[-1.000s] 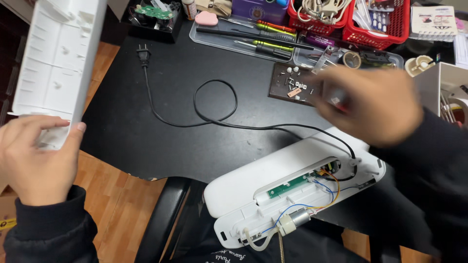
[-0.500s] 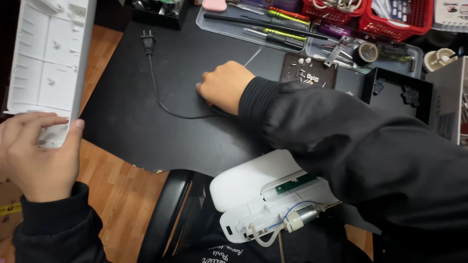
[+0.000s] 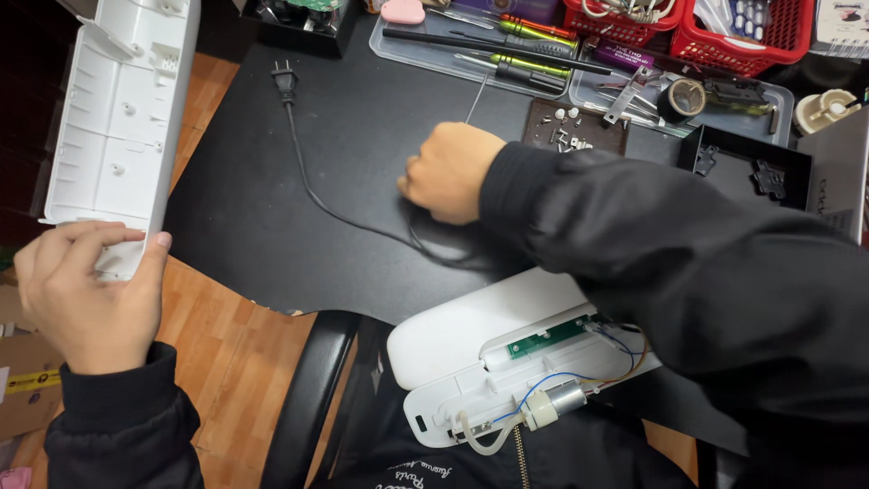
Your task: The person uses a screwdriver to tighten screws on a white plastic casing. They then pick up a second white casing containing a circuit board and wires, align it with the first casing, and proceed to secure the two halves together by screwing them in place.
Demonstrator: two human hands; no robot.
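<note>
Matte black mat (image 3: pixel 362 136): right hand (image 3: pixel 450 172) on thin cord (image 3: pixel 312 186).

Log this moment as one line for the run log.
left hand: holds white cover panel | right hand: closed on black power cord | opened white device: on desk edge, circuit board exposed

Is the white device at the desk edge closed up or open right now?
Open. The white device shows its green circuit board, wires and small motor; the left hand holds a separate white cover.
</note>
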